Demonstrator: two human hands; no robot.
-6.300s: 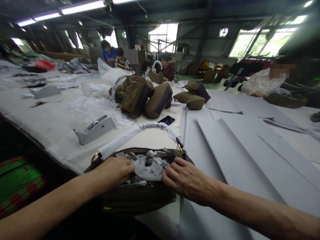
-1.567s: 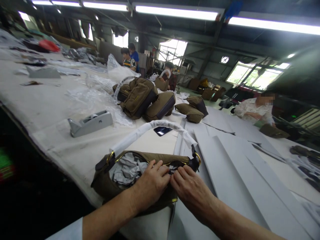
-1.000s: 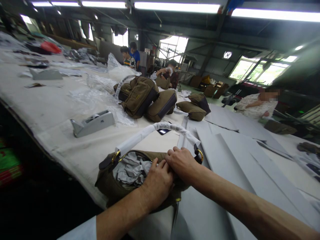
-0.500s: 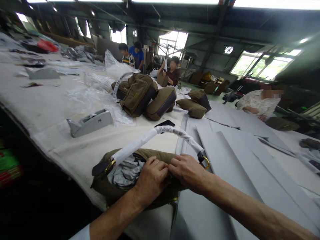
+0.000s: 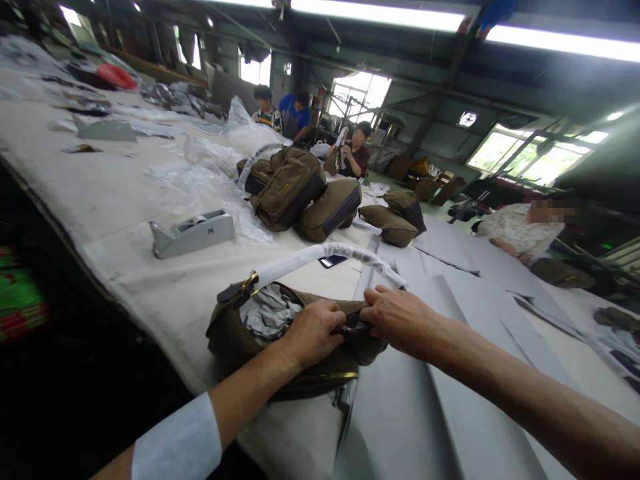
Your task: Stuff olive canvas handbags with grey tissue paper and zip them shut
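An olive-brown bag [image 5: 230, 337] lies at the table's near edge, its top partly open over crumpled grey paper [image 5: 267, 312]. Its handle [image 5: 295, 259], wrapped in white, arches above the opening. My left hand [image 5: 317, 330] is closed on the bag's upper edge, right of the paper. Just to its right, my right hand [image 5: 393, 317] pinches the edge near the bag's right end. A dark gap shows between the two hands. A gold zipper runs along the near side below them.
A grey tape dispenser [image 5: 195, 233] stands left of a phone [image 5: 333, 261]. Several brown bags [image 5: 287, 187] are piled behind. Grey sheets [image 5: 480, 360] cover the table's right side. People sit or stand farther back, one person [image 5: 525, 227] at the right.
My hands have moved slightly apart, the right one to the right along the bag's edge. The handle leans differently, its right end lower behind my right hand. The camera view has shifted.
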